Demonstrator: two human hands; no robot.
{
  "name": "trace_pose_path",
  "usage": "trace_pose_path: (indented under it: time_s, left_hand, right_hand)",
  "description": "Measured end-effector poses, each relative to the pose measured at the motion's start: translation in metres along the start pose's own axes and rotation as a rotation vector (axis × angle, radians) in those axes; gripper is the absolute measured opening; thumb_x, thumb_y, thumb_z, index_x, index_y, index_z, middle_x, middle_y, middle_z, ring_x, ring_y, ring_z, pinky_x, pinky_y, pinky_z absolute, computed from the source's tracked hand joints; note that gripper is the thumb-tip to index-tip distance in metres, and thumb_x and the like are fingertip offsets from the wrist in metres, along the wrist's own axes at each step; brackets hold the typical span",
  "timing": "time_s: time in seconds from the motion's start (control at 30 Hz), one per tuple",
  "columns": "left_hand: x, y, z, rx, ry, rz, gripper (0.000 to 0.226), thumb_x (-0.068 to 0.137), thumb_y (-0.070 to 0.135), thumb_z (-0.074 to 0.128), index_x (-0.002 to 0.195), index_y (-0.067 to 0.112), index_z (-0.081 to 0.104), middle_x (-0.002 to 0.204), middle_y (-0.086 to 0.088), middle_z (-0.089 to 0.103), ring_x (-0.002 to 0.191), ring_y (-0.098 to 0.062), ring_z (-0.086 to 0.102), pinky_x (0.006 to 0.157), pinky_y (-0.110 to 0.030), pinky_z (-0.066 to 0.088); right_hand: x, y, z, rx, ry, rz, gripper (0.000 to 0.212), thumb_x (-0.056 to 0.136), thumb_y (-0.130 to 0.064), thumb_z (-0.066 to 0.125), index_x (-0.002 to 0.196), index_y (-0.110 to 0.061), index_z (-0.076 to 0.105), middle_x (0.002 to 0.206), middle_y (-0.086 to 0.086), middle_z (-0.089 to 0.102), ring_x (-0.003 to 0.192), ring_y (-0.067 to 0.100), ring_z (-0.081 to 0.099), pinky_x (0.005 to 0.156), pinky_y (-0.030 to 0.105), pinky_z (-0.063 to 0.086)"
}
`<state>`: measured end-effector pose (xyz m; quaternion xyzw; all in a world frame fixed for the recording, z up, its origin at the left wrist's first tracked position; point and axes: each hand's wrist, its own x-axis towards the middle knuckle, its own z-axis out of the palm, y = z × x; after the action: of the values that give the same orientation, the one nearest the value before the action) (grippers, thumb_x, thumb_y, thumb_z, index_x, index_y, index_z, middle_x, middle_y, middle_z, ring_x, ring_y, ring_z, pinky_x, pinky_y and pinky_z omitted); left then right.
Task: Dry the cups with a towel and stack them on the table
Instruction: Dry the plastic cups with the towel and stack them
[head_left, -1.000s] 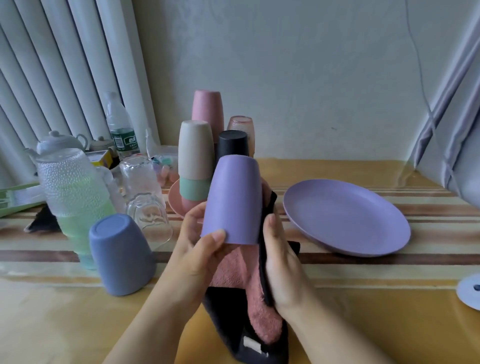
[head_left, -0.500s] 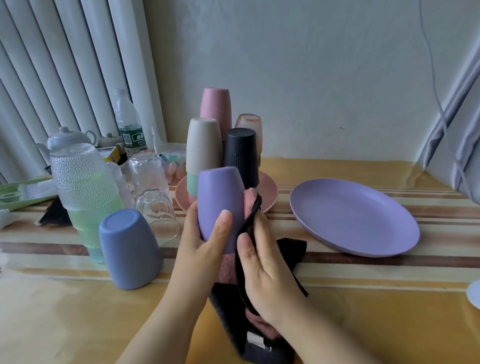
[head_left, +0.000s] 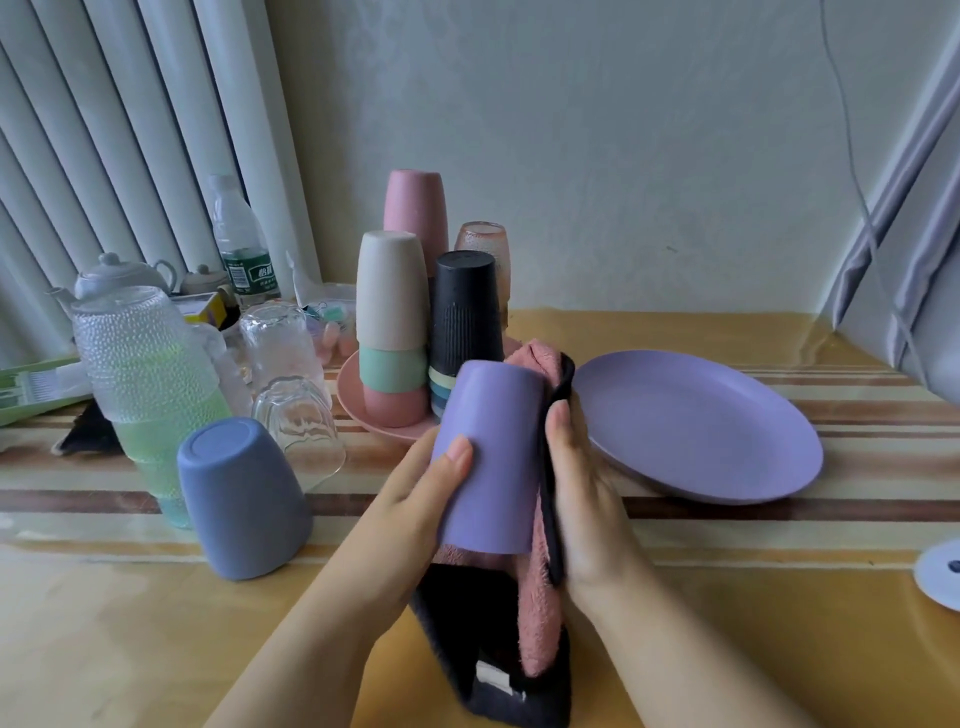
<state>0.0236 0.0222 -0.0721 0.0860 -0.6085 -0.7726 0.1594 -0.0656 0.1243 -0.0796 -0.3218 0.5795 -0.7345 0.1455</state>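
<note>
The left hand (head_left: 415, 499) grips a lilac cup (head_left: 491, 460) held bottom-up and tilted slightly, its thumb laid across the cup's near face and its fingers curled round the far side, out of sight. The cup stands directly to the right of that palm and touching it, its open mouth facing down toward the wrists.

The right hand (head_left: 584, 499) presses a towel (head_left: 535, 613), pink on one face and black on the other, against the cup's right side. Its fingers lie fairly straight along the black edge of the cloth, with the thumb hidden behind it, so I cannot tell how firmly it clasps. The towel sits between this hand and the cup, wraps up past the cup's base, and hangs down below both wrists to the table (head_left: 727, 649).

Just left of the left hand, a blue cup (head_left: 244, 493) stands upside down on the table, apart from the fingers. Beyond the left hand's knuckles sits a pink plate (head_left: 374, 415) carrying inverted stacks: a cream cup (head_left: 392, 291) over green and pink ones, a black cup (head_left: 465, 312) over others, and a tall pink cup (head_left: 415, 208) behind. Just right of the right hand, close to its fingertips, lies a purple plate (head_left: 717, 431). Farther left of the blue cup stand stacked clear tumblers (head_left: 140, 364) and upturned glasses (head_left: 296, 421).
</note>
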Motion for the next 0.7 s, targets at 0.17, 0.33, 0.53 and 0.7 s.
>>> trace_pose_path:
  time_s: [0.17, 0.33, 0.53, 0.7]
  left_hand:
    - [0.007, 0.002, -0.018, -0.203, 0.076, -0.026, 0.089, 0.056, 0.06, 0.074, 0.13, 0.015, 0.052, 0.126, -0.007, 0.066, 0.116, -0.019, 0.062, 0.094, -0.036, 0.052]
    - [0.014, 0.0, -0.016, 0.119, 0.421, 0.207, 0.051, 0.074, 0.062, 0.067, 0.096, 0.02, 0.049, 0.091, 0.0, 0.062, 0.081, -0.006, 0.059, 0.068, -0.024, 0.052]
    - [0.01, -0.009, -0.006, 0.401, 0.472, 0.36, 0.024, 0.087, 0.055, 0.056, 0.103, 0.037, 0.059, 0.092, 0.029, 0.065, 0.084, 0.018, 0.058, 0.073, -0.009, 0.045]
    - [0.011, -0.012, -0.004, 0.445, 0.354, 0.309, 0.04, 0.081, 0.053, 0.065, 0.116, 0.045, 0.047, 0.111, 0.029, 0.059, 0.099, 0.02, 0.055, 0.077, 0.0, 0.041]
  right_hand:
    - [-0.009, 0.002, 0.013, -0.067, -0.127, -0.002, 0.061, 0.09, -0.058, 0.033, 0.146, -0.036, 0.025, 0.149, -0.027, 0.028, 0.138, -0.009, 0.021, 0.119, 0.027, 0.016]
    - [-0.009, -0.007, 0.009, -0.082, -0.118, -0.085, 0.038, 0.094, -0.039, 0.028, 0.129, -0.054, 0.021, 0.126, -0.058, 0.025, 0.128, -0.027, 0.017, 0.099, -0.004, 0.019]
    - [-0.005, 0.008, 0.019, -0.232, -0.06, -0.16, 0.038, 0.093, -0.043, 0.033, 0.13, -0.051, 0.023, 0.141, -0.041, 0.025, 0.134, -0.018, 0.018, 0.109, 0.008, 0.019]
    - [-0.005, 0.015, 0.024, -0.361, -0.014, -0.201, 0.051, 0.092, -0.045, 0.033, 0.142, -0.038, 0.022, 0.154, -0.012, 0.021, 0.141, -0.004, 0.016, 0.114, 0.015, 0.018]
